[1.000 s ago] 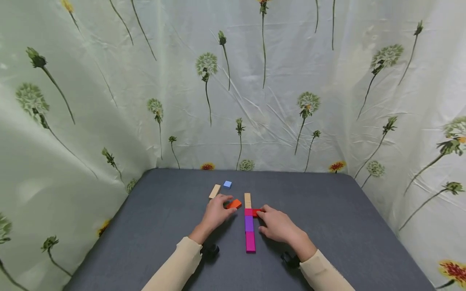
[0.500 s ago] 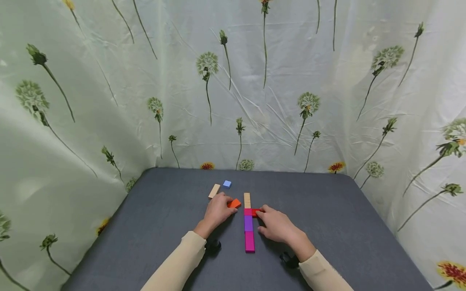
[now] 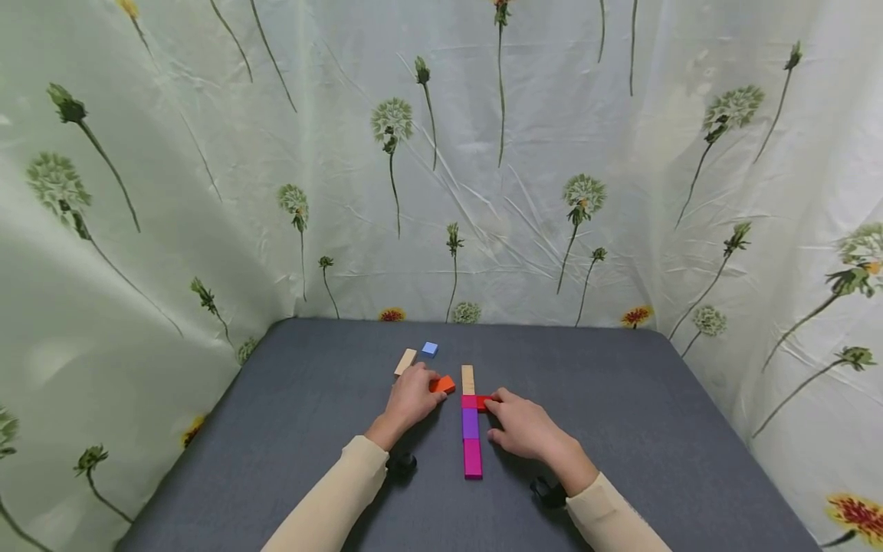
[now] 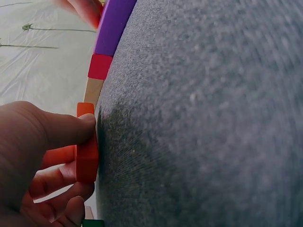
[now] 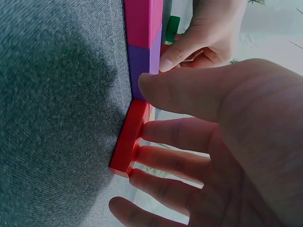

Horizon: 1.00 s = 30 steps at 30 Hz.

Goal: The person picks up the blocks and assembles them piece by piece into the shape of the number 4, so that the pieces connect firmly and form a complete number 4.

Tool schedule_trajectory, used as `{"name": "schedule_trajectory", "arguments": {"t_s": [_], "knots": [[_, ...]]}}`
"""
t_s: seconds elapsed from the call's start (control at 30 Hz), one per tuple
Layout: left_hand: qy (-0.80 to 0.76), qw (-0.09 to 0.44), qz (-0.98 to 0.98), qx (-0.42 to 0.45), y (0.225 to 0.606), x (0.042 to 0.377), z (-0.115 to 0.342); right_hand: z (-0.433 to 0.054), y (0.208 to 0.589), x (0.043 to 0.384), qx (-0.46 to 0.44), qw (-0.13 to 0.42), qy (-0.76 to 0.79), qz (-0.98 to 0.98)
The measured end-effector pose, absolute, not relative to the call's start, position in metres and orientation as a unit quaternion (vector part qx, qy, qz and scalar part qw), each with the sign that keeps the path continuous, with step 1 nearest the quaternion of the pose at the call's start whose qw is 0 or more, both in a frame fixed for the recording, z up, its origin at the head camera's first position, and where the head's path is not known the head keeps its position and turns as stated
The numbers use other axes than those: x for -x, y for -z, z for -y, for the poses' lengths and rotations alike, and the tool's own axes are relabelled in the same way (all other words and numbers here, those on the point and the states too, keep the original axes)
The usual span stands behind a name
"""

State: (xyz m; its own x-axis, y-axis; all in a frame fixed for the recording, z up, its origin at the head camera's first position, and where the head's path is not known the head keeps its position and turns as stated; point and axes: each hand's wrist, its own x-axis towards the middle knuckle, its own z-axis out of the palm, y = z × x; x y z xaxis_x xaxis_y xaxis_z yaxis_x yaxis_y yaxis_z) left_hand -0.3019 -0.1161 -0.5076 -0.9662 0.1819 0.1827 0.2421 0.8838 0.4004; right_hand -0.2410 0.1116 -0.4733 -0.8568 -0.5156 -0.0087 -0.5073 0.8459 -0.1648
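My left hand point(image 3: 411, 396) pinches an orange wooden block point(image 4: 86, 151), thumb on its near side and fingers behind. My right hand point(image 3: 527, 425) touches a red block point(image 5: 130, 139) with its fingertips; the thumb is off it, close to the purple block point(image 5: 137, 71). One end of the red block meets a straight row: a plain wood block point(image 3: 467, 379) at the far end, a short pinkish-red block point(image 3: 469, 402), the purple one, and a magenta block point(image 3: 472, 460) nearest me. The orange block lies just left of this row.
Beyond my left hand lie another plain wood block point(image 3: 405, 362) and a small blue block point(image 3: 429, 349). A green block point(image 4: 93, 222) shows below the left fingers in the left wrist view. A flower-patterned curtain point(image 3: 345, 169) surrounds the dark table point(image 3: 586, 360).
My left hand has closed from loosely around the orange block to a pinch on it, coming slightly forward and right. The right hand stays at the red block.
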Motion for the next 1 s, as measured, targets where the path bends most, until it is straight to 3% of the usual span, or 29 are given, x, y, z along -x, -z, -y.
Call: {"name": "schedule_trajectory", "arguments": {"t_s": [1.0], "knots": [[0.195,0.090,0.959,0.184,0.495,0.284,0.120,-0.111,0.474,0.240,0.260,0.026,0.074,-0.963]]}}
